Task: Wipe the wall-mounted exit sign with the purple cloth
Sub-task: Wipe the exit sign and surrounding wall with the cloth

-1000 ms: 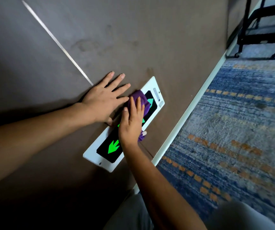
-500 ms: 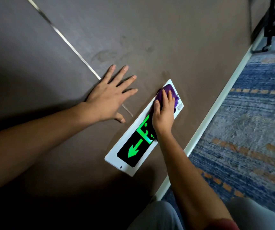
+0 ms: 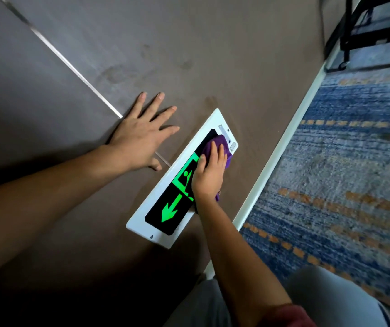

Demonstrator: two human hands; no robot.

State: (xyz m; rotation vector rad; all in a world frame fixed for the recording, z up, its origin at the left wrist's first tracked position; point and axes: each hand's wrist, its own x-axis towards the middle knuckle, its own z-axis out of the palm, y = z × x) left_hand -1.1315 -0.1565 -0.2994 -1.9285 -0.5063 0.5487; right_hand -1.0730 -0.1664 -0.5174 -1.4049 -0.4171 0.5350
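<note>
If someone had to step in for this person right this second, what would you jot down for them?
Left hand: open, flat on the brown wall beside the sign, holding nothing.
Right hand: pressing the purple cloth against the exit sign.
Cloth sits on the far end of the sign's black panel, near the white frame's small buttons.
Done: cannot tell which parts have been wiped.
Left: judging by where the cloth is, probably the green arrow end and the white frame.

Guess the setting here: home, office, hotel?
Likely a hotel or office corridor: a lit exit sign set low on a brown panelled wall, patterned blue carpet, and a wheeled black cart.
</note>
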